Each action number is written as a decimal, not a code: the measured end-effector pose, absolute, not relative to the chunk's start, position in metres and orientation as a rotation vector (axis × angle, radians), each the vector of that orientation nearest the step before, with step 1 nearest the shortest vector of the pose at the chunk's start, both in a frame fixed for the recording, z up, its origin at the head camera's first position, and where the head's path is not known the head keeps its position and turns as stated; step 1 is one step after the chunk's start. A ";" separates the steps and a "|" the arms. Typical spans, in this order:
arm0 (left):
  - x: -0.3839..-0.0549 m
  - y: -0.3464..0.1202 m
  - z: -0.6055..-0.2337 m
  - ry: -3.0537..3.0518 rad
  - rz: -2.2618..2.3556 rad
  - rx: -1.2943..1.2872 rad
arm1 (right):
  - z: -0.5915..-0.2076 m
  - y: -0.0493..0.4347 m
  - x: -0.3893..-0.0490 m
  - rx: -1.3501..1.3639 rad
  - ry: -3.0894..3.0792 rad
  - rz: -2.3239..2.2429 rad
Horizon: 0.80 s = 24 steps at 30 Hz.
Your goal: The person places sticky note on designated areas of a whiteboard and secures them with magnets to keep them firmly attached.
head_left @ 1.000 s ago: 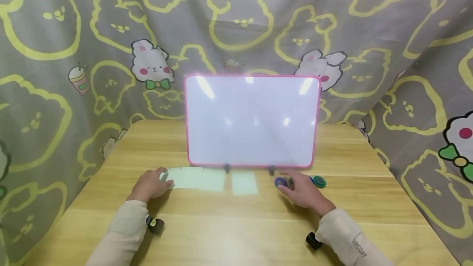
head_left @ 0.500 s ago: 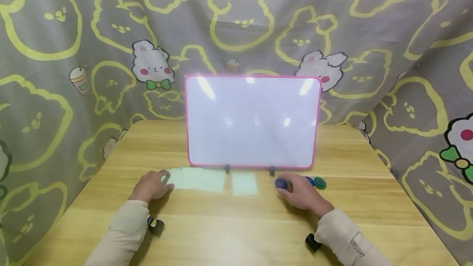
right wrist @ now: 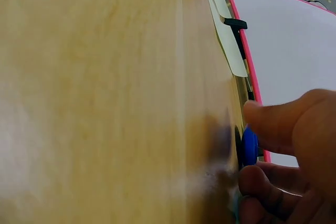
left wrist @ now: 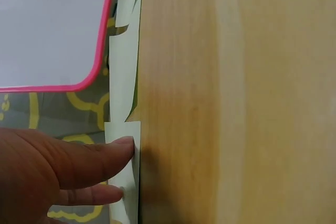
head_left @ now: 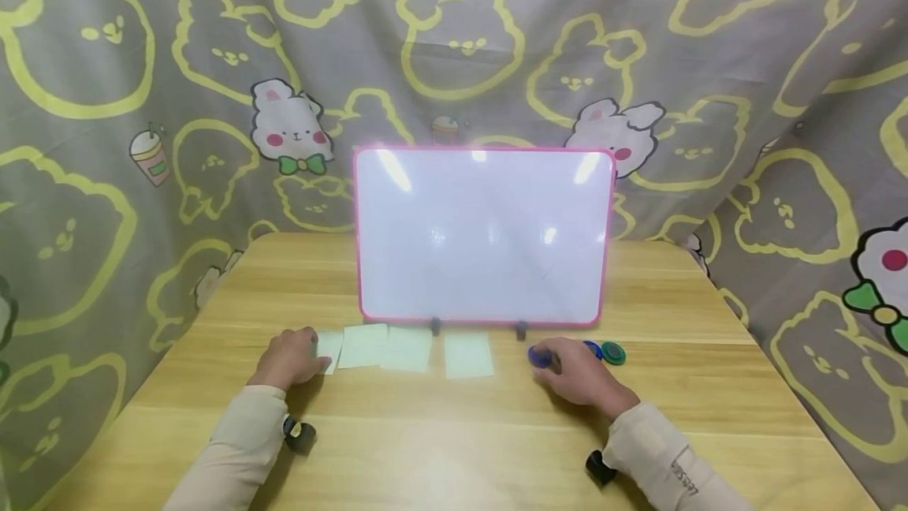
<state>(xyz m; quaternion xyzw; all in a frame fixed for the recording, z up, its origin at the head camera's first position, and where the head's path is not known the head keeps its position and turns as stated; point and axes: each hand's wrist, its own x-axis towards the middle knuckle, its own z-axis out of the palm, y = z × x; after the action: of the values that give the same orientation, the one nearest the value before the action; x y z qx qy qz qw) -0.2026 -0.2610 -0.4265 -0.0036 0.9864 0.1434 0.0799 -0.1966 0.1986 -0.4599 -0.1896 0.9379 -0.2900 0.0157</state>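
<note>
My left hand (head_left: 287,357) pinches the leftmost pale green paper note (head_left: 329,347) between thumb and fingers; in the left wrist view the thumb lies on that note (left wrist: 123,129). To its right lie other notes: two that touch or overlap (head_left: 363,346), and one set apart (head_left: 469,355). On the right, my right hand (head_left: 585,373) holds a round blue magnet (head_left: 539,356) by its edges, thumb on one side and fingers on the other. The right wrist view shows this magnet (right wrist: 250,145) between them, close to the table.
A pink-framed whiteboard (head_left: 485,235) stands behind the notes on small black feet (head_left: 521,330). Beyond my right hand sit another blue disc (head_left: 593,349) and a green one (head_left: 613,352). The wooden table (head_left: 440,440) reaches back to a patterned curtain (head_left: 468,22).
The leftmost note has come away from its neighbour and turned slightly under my left hand. The second note has shifted a little left. My right fingers have closed in on the blue magnet.
</note>
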 end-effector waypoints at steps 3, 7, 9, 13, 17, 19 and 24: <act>-0.204 -0.260 -0.425 2.956 0.445 -0.012 | -0.460 0.199 -0.198 -0.596 2.922 -0.896; -0.203 -0.260 -0.424 2.954 0.480 -0.013 | -0.461 0.200 -0.199 -0.590 2.936 -0.865; -0.203 -0.260 -0.426 2.954 0.492 -0.018 | -0.462 0.200 -0.199 -0.586 2.942 -0.852; -0.203 -0.259 -0.429 2.969 0.520 -0.006 | -0.462 0.200 -0.199 -0.586 2.950 -0.841; -0.205 -0.260 -0.430 2.965 0.542 0.016 | -0.462 0.199 -0.199 -0.598 2.960 -0.842; -0.205 -0.260 -0.430 2.948 0.546 0.023 | -0.462 0.199 -0.199 -0.601 2.963 -0.841; -0.205 -0.260 -0.430 2.930 0.564 0.069 | -0.464 0.201 -0.200 -0.594 2.969 -0.835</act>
<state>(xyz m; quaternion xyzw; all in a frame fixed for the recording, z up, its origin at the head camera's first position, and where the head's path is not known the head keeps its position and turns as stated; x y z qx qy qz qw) -0.2052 -0.2604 -0.4305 0.0229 0.9787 0.1884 0.0784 -0.2004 0.2009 -0.4641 -0.1892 0.9453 -0.2658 0.0005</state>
